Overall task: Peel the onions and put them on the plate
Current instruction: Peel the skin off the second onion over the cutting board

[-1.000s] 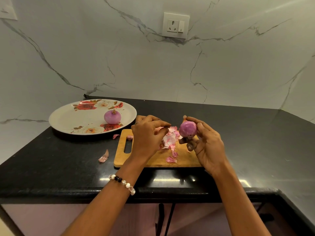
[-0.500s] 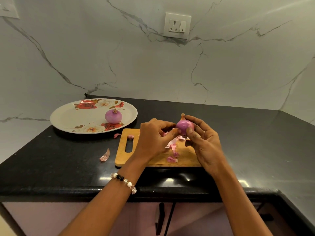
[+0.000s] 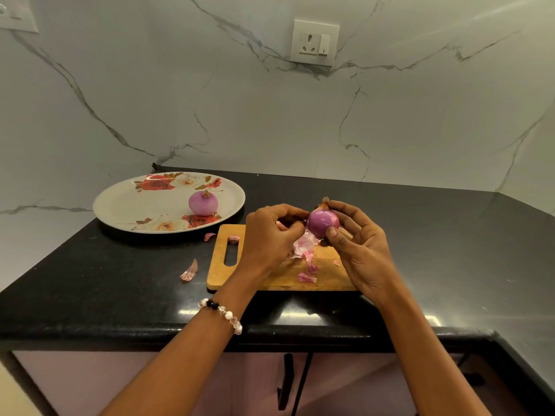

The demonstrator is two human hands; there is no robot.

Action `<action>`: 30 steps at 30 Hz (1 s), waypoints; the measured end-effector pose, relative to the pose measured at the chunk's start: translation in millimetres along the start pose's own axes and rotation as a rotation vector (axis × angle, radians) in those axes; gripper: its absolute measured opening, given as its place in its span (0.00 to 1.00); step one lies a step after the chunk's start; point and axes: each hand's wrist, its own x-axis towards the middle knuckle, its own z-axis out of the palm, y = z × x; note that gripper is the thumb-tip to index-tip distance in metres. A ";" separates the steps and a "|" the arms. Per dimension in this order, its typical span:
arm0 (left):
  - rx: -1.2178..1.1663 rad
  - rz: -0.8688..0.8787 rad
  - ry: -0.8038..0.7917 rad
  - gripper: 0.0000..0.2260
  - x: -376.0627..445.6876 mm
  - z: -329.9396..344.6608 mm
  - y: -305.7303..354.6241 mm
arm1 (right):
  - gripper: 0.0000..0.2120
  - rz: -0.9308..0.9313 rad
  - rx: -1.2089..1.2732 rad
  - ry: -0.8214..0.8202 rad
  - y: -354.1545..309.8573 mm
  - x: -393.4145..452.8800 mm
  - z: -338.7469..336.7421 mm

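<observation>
Surface: black stone worktop (image 3: 420,235), wooden cutting board (image 3: 279,274), pink skins (image 3: 303,244).
Right hand (image 3: 360,250): grips purple onion (image 3: 322,222) above board.
Left hand (image 3: 270,235): pinches skin at onion; fingertips hidden.
Floral plate (image 3: 126,205): one peeled onion (image 3: 203,202).

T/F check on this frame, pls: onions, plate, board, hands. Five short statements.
1. One onion lies on the plate. True.
2. The right hand grips the second onion. True.
3. The cutting board is bare. False: peel scraps lie on it.
4. The left hand rests flat on the counter. False: its fingers pinch at the held onion.
5. The plate sits on the cutting board. False: it sits on the counter beside it.
</observation>
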 end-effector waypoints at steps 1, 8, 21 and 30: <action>0.003 0.003 0.000 0.07 -0.2 0.2 -0.2 | 0.37 -0.003 -0.007 0.006 0.6 0.5 -0.2; -0.032 0.015 0.070 0.06 -0.3 1.1 -1.4 | 0.39 -0.058 -0.048 0.065 3.3 3.1 0.4; 0.223 0.186 0.036 0.03 -0.3 5.0 -8.9 | 0.26 -0.111 -0.258 0.061 4.6 2.2 0.1; 0.282 0.143 0.011 0.04 -0.6 8.2 -9.9 | 0.28 -0.088 -0.288 0.059 3.8 1.6 1.2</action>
